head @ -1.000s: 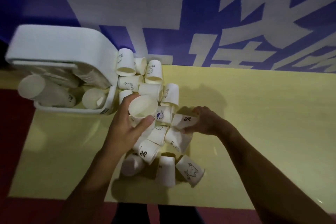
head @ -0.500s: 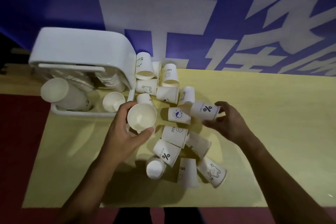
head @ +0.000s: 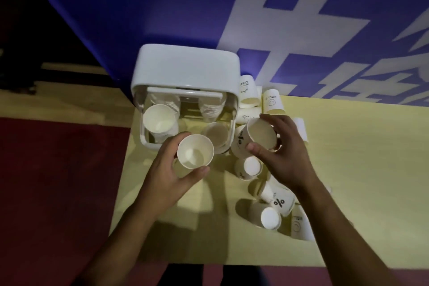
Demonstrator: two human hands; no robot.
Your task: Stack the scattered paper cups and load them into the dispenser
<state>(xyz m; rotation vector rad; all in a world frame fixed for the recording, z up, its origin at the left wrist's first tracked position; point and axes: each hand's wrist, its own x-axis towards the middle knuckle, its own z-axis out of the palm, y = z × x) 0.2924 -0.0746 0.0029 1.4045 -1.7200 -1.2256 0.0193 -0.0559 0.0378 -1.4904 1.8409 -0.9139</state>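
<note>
I judge these paper cups feather-light and thin-walled: easy to lift, easy to crush, and likely to skid on the surface (head: pixel 359 169) if nudged. The rolled rim looks like the stiffest part, so I'd take hold around the upper wall just under it, with light pressure.

My left hand (head: pixel 167 169) grasps a plain cup (head: pixel 195 151) that way, mouth up, its fingers (head: pixel 197 173) curled round the wall, just in front of the dispenser (head: pixel 185 67). My right hand (head: pixel 281 153) grasps a percent cup (head: pixel 262 136) near its rim, mouth tilted toward me, just beside the dispenser's right front corner.

Both cups are white, tapered and empty. The loose cups (head: pixel 271 216) lie tumbled to the right of the dispenser, some on their sides, some upside down, several printed. Inside the dispenser a nested stack (head: pixel 159 119) sits at its left.
</note>
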